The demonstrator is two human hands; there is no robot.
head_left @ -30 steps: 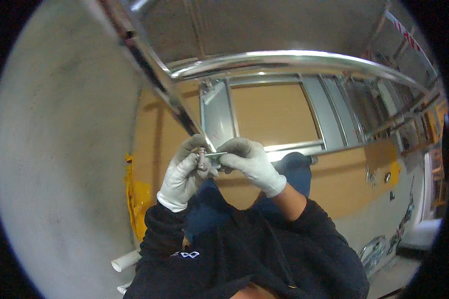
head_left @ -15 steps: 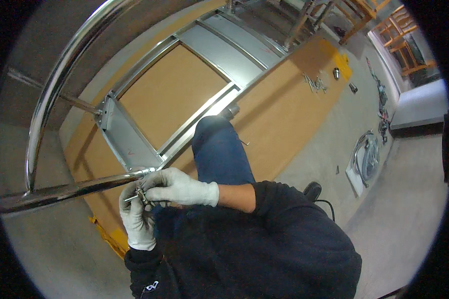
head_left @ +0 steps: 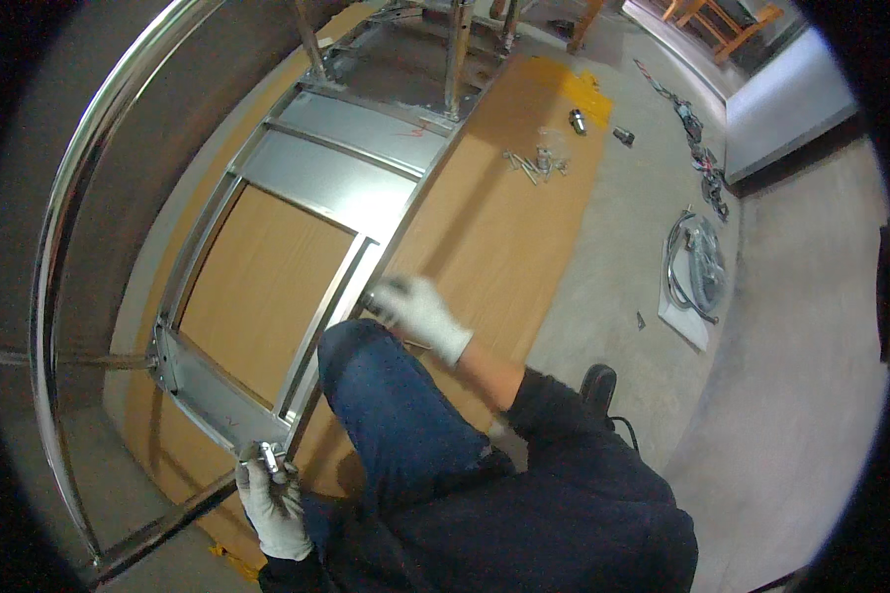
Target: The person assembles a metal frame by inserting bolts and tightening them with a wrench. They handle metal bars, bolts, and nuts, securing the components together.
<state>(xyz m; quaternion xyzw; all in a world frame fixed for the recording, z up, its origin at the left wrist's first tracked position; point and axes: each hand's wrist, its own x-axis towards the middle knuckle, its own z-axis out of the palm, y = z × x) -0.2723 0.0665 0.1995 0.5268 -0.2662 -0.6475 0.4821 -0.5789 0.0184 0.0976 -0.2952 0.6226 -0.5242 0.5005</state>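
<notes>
My left hand (head_left: 275, 509), in a white work glove, is closed around a small shiny metal fitting (head_left: 271, 457), held beside the lower corner of the metal frame (head_left: 237, 403). Its exact kind is too small to make out. Just beyond my raised knee, my gloved right hand (head_left: 423, 314) has its fingers around a dark metal cylinder (head_left: 371, 300), next to the frame's near rail. Part of the cylinder is hidden by the fingers, which are slightly blurred. The frame, with silver panels and an open middle section, lies on a brown board (head_left: 485, 232).
A chrome tube (head_left: 47, 287) curves up at the left. Loose bolts (head_left: 534, 166) and two metal cylindrical parts (head_left: 578, 122) lie right of the frame. Farther right are a coiled hose (head_left: 697, 267) on a white sheet, a cable bundle (head_left: 697, 148) and a light panel (head_left: 791, 109).
My right hand has left the left hand and reached forward and right to the cylinder near my knee. My left hand keeps the small fitting. The view has shifted too.
</notes>
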